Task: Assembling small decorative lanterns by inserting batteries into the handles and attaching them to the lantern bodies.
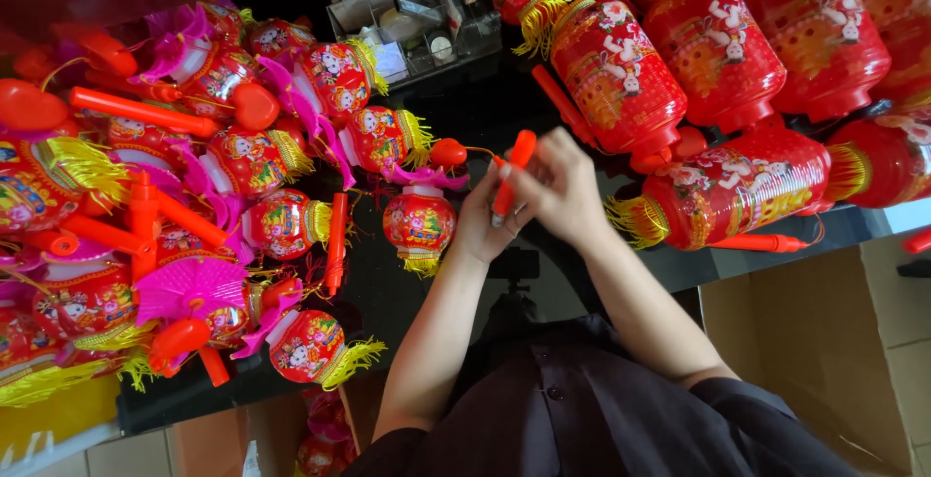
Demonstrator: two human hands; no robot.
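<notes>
Orange plastic handle stick [512,173]: slim, glossy, tilted, held above the black tabletop [485,109]. Left hand [485,220] grip closed on its lower end; right hand [562,186] grip pinching its middle. A cord apparently links it to a small red lantern [419,222]

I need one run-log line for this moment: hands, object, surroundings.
both hands: left hand and right hand hold orange handle stick | below: black table | left: small red lanterns | right: large red lanterns
</notes>
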